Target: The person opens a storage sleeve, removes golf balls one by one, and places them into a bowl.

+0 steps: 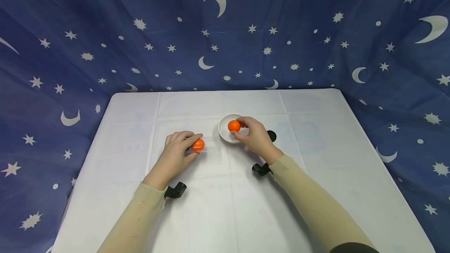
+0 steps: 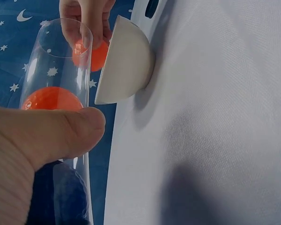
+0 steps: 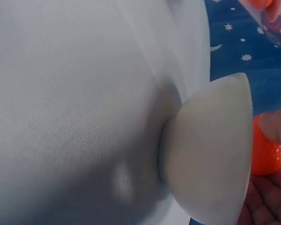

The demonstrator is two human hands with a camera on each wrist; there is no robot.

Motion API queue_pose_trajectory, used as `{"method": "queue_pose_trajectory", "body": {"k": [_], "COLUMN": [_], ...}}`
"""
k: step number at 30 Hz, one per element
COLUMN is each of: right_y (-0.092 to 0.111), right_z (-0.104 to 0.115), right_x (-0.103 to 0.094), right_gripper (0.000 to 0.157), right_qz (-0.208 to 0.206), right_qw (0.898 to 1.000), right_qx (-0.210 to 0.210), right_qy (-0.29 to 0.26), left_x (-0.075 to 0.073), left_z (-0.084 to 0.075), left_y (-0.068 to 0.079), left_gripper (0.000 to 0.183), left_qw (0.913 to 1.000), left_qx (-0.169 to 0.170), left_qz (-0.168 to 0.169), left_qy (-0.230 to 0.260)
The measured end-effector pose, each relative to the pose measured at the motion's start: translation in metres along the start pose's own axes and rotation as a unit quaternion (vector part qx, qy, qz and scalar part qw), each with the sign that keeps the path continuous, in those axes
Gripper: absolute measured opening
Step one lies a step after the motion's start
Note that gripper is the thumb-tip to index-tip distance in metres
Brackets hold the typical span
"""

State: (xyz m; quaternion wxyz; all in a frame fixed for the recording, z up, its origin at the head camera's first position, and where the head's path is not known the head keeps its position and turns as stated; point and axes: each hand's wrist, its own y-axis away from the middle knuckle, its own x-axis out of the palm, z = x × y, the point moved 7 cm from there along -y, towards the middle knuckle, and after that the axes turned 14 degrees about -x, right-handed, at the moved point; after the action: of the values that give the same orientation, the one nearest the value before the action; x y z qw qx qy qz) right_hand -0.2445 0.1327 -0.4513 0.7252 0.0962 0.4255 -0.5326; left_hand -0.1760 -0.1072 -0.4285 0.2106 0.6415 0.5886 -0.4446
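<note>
My left hand grips a clear tumbler that lies sideways over the table, its mouth toward the bowl. An orange ball shows inside the tumbler, beside the thumb. To the right, a white bowl stands upright on the table. Over that bowl my right hand pinches a second orange ball between thumb and fingers. In the right wrist view this ball shows just past the bowl's rim, partly hidden by the thumb.
A white cloth covers the table. A small round black thing shows just behind the right hand. Black wrist mounts stick out from the sleeves. Blue curtain with moons and stars hangs behind and at both sides.
</note>
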Motion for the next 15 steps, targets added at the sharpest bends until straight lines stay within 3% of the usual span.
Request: {"method": "queue_pose_trajectory", "body": {"k": [6,15], "right_y": [-0.008,-0.014], "right_z": [0.004,0.006], "right_x": [0.009,0.012], "right_gripper": [0.042,0.039], "right_qz": [0.028,0.046], "right_qw": [0.998,0.995], "right_qx": [-0.02,-0.02], "right_qy": [0.05,0.081], "left_x": [0.001,-0.001], "left_z": [0.004,0.008], "left_y": [0.002,0.004], "left_gripper": [0.055,0.055], "left_qw": [1.0,0.9999], "left_qx": [-0.002,-0.007], "left_qz": [-0.005,-0.006], "left_qy": [0.001,0.005]}}
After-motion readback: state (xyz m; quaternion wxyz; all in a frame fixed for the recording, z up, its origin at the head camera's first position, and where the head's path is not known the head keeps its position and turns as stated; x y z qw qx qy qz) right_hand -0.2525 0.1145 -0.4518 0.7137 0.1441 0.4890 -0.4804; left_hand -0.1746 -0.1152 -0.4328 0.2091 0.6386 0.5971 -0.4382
